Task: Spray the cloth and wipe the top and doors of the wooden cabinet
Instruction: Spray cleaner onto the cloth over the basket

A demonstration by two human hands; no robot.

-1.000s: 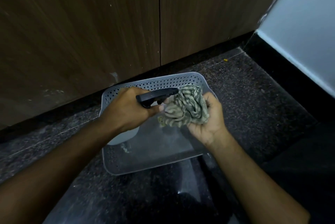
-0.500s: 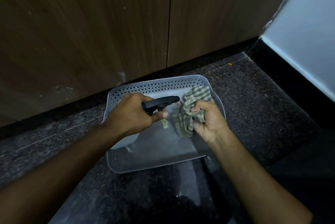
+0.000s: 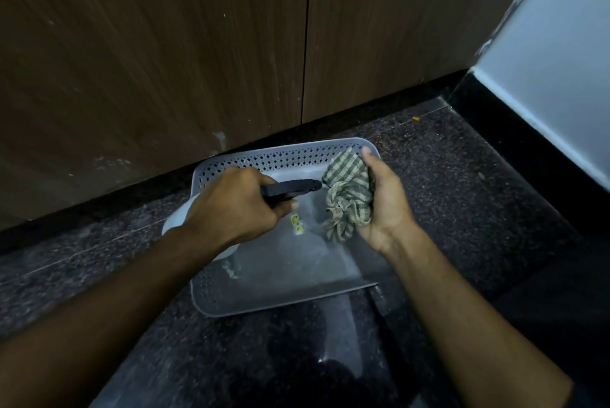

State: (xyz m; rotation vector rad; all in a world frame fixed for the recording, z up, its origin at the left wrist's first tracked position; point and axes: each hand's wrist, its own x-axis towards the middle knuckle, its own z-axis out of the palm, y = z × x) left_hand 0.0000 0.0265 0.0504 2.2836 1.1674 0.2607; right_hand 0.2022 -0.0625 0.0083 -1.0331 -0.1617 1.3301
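Dark floor [image 3: 462, 196], perforated tray [image 3: 284, 157], perhaps plastic.

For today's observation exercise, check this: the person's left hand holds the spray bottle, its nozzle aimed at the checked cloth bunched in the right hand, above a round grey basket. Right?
One detail is wrong: the head view shows the grey basket is rectangular, not round. The rest stands: left hand, spray bottle, checked cloth, right hand.
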